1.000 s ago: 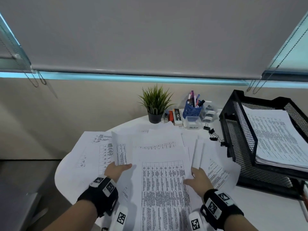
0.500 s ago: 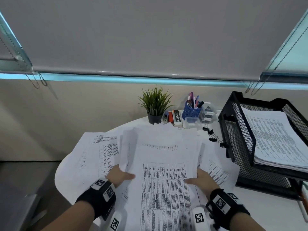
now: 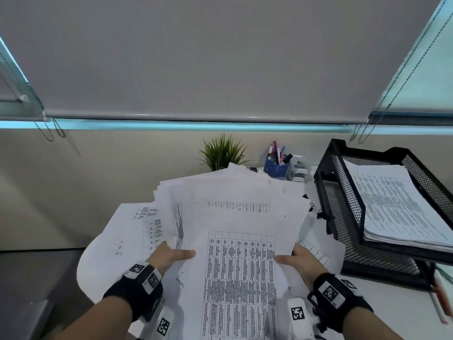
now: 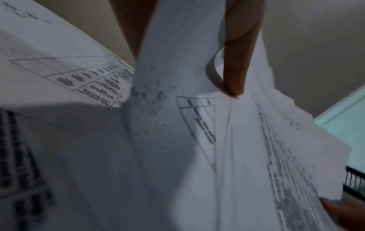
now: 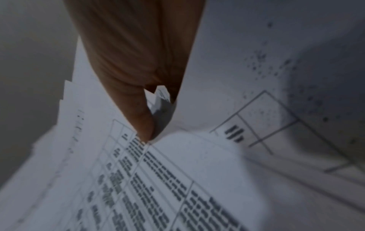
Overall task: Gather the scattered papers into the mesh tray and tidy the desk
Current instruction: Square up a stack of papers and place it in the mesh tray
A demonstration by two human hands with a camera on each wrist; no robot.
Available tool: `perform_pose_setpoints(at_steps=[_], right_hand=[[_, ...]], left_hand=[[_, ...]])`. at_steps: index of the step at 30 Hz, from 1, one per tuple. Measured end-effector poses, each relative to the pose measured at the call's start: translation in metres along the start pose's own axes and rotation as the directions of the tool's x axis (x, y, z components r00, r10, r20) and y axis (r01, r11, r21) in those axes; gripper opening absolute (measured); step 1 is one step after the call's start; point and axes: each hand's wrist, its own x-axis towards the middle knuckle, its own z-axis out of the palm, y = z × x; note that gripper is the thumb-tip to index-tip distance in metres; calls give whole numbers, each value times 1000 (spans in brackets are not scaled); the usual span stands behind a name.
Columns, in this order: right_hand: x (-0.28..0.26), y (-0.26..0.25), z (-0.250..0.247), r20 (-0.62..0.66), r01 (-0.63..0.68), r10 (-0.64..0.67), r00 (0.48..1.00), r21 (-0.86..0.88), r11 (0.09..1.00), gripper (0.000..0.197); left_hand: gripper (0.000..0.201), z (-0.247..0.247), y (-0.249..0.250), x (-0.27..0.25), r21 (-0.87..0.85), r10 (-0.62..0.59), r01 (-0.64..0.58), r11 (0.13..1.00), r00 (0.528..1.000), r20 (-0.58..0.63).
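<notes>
I have a loose stack of papers (image 3: 235, 217) held up off the desk (image 3: 382, 305), tilted with its far edge raised and the sheets fanned unevenly at the top. The top sheet shows a printed table. My left hand (image 3: 169, 256) grips the stack's left edge, thumb pressed on the top sheet and the other fingers hidden beneath; in the left wrist view a finger (image 4: 239, 65) lies along the paper with a sheet edge curled against it. My right hand (image 3: 297, 262) grips the right edge the same way, thumb on top, fingers under the sheets; the right wrist view shows the thumb (image 5: 138, 100) pinching down onto the printed table.

Below the stack, more loose sheets (image 3: 137, 229) lie spread flat on the left part of the round white desk, and a few (image 3: 318, 249) stick out at the right beside the tray. The black mesh tray (image 3: 343, 217) stands at the right, with a thick pile of printed pages (image 3: 397, 204) in its upper tier. Black binder clips (image 3: 316, 212) lie between the stack and the tray. Behind the stack stand a small potted plant (image 3: 221, 153) and a blue pen holder (image 3: 277, 168) with pens.
</notes>
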Motion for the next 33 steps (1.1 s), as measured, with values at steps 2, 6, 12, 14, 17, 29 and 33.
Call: perform_pose_setpoints(at_steps=[2, 6, 12, 14, 17, 29, 33], right_hand=[[4, 4, 4, 48, -14, 15, 999, -23, 1000, 38], [11, 11, 17, -30, -33, 32, 999, -25, 999, 63], [6, 4, 22, -164, -65, 17, 986, -295, 953, 45], [4, 0, 24, -125, -71, 31, 992, -323, 944, 44], [5, -6, 32, -10, 3, -6, 1000, -310, 951, 53], [25, 12, -7, -491, -351, 56, 869, -533, 770, 55], [27, 15, -12, -389, -288, 95, 917, -478, 830, 50]], left_hand=[[108, 5, -1, -1, 83, -27, 25, 996, 1000, 15], [120, 15, -12, 8, 33, -65, 66, 997, 998, -21], [51, 21, 1, -4, -51, -98, 92, 994, 987, -126], [63, 20, -4, -2, -74, -103, 100, 992, 993, -48], [123, 21, -17, 11, -16, -165, 164, 986, 985, -44], [52, 8, -32, 15, 68, -230, 241, 968, 962, -145], [62, 10, -32, 17, 60, -233, 235, 970, 972, -31]])
